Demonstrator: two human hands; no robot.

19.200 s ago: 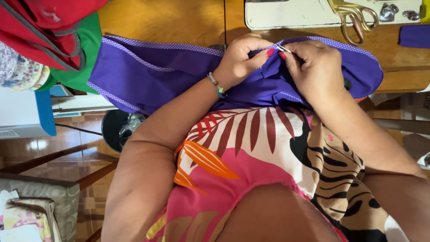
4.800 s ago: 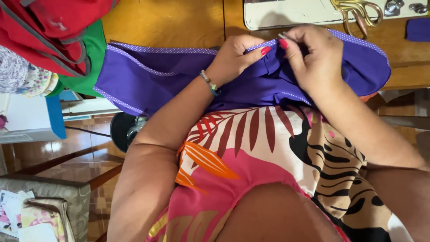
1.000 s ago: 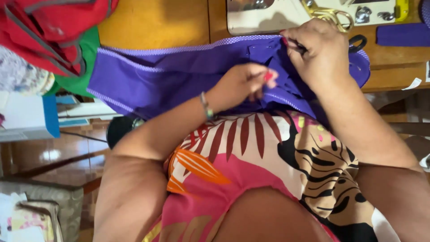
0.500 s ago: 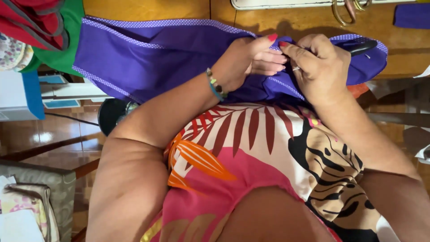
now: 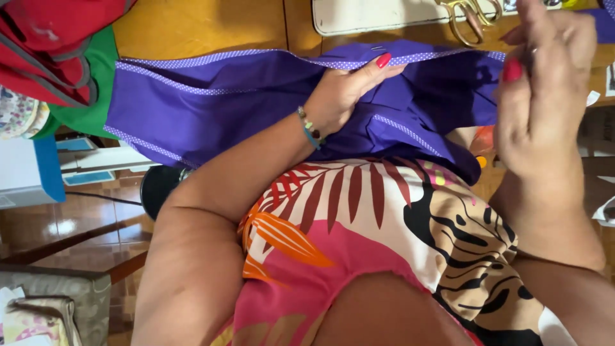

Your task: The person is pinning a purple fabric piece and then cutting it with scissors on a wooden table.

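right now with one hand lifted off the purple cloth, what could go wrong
Only the left hand pins the purple fabric at its dotted trim, so the cloth hanging off the table edge may slide or shift the fold. The raised right hand is near the gold scissors and could knock them.

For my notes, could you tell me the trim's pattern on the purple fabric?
Lilac with tiny white dots, on the trim; clearest in the head view.

Leaf-print pink dress (image 5: 359, 256), beaded bracelet (image 5: 311, 129), red-painted nails (image 5: 383, 60).
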